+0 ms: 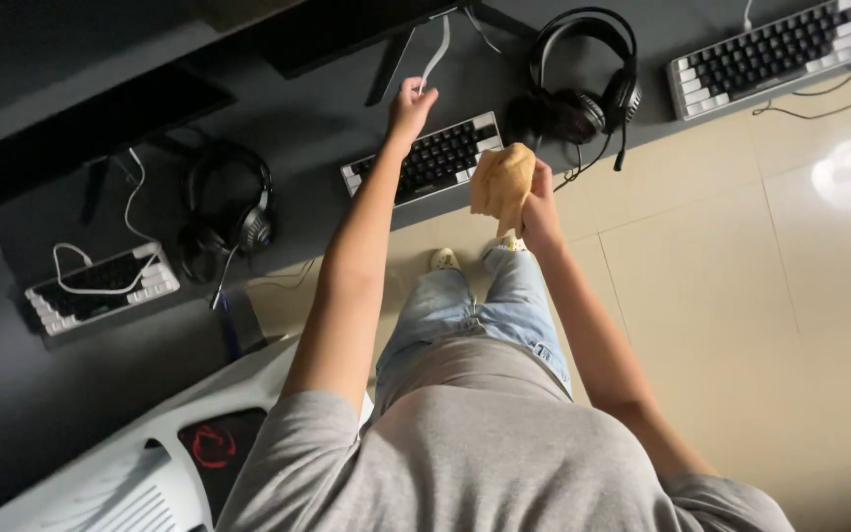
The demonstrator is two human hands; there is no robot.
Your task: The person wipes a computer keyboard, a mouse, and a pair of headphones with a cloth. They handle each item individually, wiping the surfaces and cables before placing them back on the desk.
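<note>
Gripping a crumpled yellow cloth [501, 185] in the closed right hand [541, 202], just right of the middle keyboard [425, 158] on the desk [297, 128]; left hand [411, 106] pinching a white cable [436, 54] beyond the keyboard's far edge.

There are three keyboards on the dark desk: one at the left [100, 286], one in the middle [425, 158] and one at the right [770, 54]. There are two black headsets, one near the left keyboard [233, 212] and one past the middle keyboard [583, 84]. There is one yellow cloth [501, 185]. There are two hands, the left hand [411, 106] and the right hand [540, 212]. There is one white chair [130, 463].
</note>
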